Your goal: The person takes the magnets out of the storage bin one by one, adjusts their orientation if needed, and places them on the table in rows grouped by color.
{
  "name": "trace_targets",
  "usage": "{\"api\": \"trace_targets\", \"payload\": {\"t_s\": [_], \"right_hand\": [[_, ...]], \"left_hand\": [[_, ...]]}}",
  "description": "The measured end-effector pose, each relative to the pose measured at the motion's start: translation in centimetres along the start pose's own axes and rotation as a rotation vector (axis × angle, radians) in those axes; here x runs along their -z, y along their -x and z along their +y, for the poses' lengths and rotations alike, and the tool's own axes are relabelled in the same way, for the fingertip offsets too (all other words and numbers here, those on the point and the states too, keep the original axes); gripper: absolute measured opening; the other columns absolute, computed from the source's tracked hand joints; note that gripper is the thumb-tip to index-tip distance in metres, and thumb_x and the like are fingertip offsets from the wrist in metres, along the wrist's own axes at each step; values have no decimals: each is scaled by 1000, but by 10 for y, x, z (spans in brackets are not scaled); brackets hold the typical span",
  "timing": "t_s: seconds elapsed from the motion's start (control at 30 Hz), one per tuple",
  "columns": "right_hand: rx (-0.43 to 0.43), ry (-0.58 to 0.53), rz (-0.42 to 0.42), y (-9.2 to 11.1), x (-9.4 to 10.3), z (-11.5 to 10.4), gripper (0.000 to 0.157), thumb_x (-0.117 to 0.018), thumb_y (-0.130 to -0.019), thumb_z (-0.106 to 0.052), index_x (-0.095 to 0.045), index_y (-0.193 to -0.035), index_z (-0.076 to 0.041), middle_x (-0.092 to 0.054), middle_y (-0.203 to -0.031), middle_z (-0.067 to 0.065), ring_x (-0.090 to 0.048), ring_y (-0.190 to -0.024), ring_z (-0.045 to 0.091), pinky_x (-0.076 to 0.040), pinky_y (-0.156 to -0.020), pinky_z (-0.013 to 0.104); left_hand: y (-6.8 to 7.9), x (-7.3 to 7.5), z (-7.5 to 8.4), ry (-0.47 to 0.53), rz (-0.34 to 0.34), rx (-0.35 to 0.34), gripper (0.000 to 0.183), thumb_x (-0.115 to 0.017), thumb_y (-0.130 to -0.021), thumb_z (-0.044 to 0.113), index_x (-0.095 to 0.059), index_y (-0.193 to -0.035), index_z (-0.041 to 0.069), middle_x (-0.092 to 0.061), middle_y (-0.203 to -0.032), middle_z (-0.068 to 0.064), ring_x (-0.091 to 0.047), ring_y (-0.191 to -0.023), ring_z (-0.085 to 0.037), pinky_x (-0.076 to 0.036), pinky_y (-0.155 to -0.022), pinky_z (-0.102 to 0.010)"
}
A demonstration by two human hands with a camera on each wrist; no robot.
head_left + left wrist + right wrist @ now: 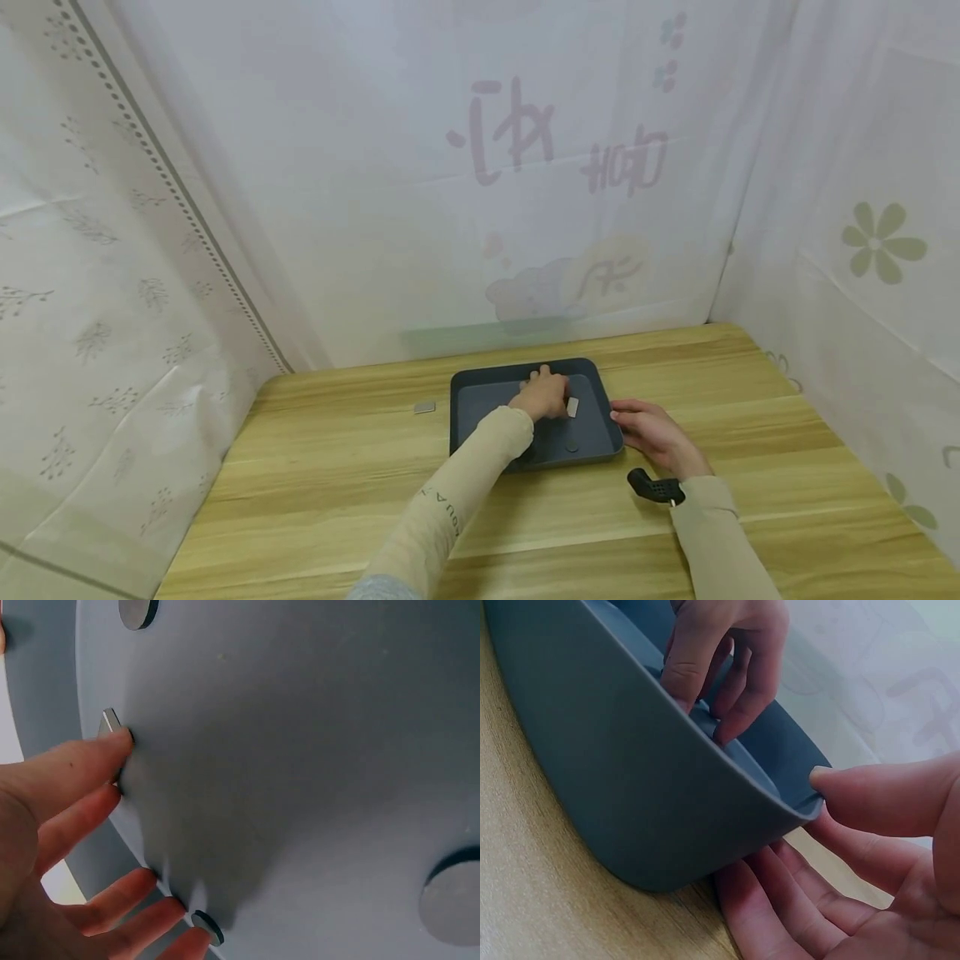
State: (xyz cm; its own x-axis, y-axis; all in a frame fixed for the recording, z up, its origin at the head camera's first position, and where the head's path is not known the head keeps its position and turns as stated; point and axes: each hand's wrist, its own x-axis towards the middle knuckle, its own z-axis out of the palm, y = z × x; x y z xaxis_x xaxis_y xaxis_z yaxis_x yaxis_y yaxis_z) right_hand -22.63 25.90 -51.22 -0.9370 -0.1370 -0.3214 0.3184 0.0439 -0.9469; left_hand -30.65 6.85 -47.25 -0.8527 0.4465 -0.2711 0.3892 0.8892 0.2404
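Work seems midway: tray [480, 404] is gripped by right hand [658, 433], inner tile [573, 407] by left hand [545, 395]; outer tile [424, 407] is untouched.

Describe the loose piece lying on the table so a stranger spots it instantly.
On the wooden table, find the dark tray. Just left of it lies a small, flat grey rectangle. Unlike the pale rectangle inside the tray, by the left hand, this one lies outside, directly on the wood.
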Motion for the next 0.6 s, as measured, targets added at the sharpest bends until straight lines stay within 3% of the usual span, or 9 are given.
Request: {"api": "trace_targets", "payload": {"t_s": [0.1,0.33,0.6], "right_hand": [[3,0,5,0,-1,0,54,-49,-101,-15,-31,-145,10,-36,-146,31,-58,-110,13,-52,-92,31],[7,8,-2,0,-1,0,54,-48,-101,-16,-30,-145,10,-35,-147,31,-57,-113,14,-51,-93,31],[5,4,8,-2,0,2,54,-50,-101,-16,-33,-145,9,-35,-147,29,-57,-111,12,-52,-91,28]], "left_hand": [[0,1,0,4,-2,-2,22,-73,-86,24,-68,-107,21,-49,-123,-11,-46,-104,-28,-42,-87,-46],[-4,-1,4,-10,-14,32,26,-72,-86,40,-69,-100,19,-47,-131,-12,-47,-115,-31,-42,-97,-53],[-4,-1,1,-17,15,1,15,-65,-93,22,-68,-108,22,-50,-121,-10,-45,-102,-27,-43,-87,-47]]}}
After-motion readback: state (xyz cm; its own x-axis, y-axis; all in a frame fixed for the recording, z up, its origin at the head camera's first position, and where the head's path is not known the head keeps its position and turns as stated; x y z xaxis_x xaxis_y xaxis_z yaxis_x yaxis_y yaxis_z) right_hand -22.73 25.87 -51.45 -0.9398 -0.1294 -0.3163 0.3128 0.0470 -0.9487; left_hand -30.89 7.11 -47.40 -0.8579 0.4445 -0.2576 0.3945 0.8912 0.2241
